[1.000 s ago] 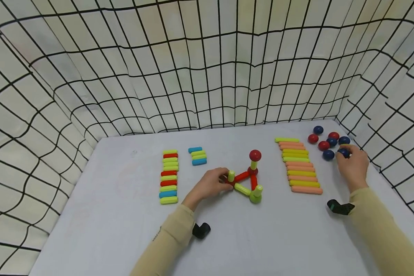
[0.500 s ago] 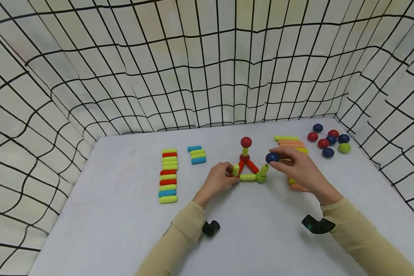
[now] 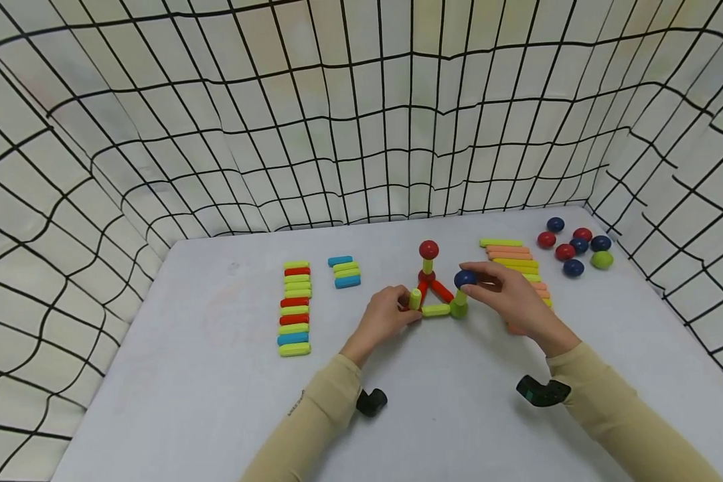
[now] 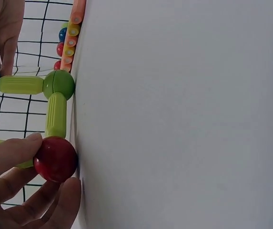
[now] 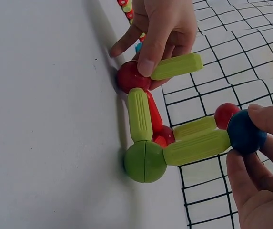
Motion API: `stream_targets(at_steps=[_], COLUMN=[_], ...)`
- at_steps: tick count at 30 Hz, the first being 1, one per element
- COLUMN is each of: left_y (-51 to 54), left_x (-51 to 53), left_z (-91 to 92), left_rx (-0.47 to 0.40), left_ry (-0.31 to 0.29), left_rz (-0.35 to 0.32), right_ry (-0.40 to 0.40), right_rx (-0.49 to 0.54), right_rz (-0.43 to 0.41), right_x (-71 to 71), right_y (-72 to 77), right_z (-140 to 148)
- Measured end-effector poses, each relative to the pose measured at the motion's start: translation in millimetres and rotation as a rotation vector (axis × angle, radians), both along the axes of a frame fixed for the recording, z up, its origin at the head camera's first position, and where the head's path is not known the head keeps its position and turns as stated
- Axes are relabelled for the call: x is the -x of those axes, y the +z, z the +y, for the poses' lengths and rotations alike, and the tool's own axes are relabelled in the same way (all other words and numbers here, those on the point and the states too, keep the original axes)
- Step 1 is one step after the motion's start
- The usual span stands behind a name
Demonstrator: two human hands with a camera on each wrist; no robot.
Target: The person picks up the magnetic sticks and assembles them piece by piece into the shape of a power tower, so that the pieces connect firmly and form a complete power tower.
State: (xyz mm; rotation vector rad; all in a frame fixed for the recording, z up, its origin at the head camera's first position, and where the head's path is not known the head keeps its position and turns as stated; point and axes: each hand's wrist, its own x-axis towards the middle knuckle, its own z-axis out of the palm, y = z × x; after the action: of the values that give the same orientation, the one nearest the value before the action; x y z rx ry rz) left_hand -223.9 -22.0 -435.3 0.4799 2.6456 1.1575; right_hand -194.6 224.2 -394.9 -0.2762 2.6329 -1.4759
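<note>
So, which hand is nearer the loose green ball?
Right hand, holding a blue ball left of the loose green ball; the left hand grips a red ball, farther left.

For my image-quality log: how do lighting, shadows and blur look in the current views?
Head: bright, even light, a soft shadow beside the right sleeve; left wrist: dimmer, table greyish, red ball clearly outlined; right wrist: dim, a soft shadow on the table by the green ball; no strong glare or heavy blur stands out in any view.
</note>
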Motion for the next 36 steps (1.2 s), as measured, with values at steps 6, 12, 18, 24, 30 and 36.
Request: stream_targets(at_steps=[6, 12, 18, 24, 30, 36], left_y=[-0.5, 6.1, 0.2, -5.1, -5.1, -6.0], left_x=[-3.3, 6.2, 36.4, 57.1, 59.0, 51.3], left_z=[0.9, -9.1, -10.0, -1.9, 7.1, 0.3], left_rx=[-0.002, -0.032, -0.162, -0.205, -0.178, -0.097], left_ry=[-0.069, -0.138, -0.024, -0.109, -0.182, -0.279], left_rz=[-0.054, -0.2, -0.158, -0.184, -0.212, -0.184], right_ry=[-0.015, -0.286, -0.674, -0.696, -0.591, -0.577], right_rx=[0.042, 0.201, 0.25, -0.114, -0.325, -0.296], right_rz=[-0.058, -0.148, -0.123, -0.158, -0.103, -0.107], right_x=[1.8, 11.4, 32.8, 39.4, 43.2, 38.1], right_y=[-5.2, -7.2, -17.0, -32.0, -46.6, -45.4], right_z=[13, 54, 99, 130, 141, 140])
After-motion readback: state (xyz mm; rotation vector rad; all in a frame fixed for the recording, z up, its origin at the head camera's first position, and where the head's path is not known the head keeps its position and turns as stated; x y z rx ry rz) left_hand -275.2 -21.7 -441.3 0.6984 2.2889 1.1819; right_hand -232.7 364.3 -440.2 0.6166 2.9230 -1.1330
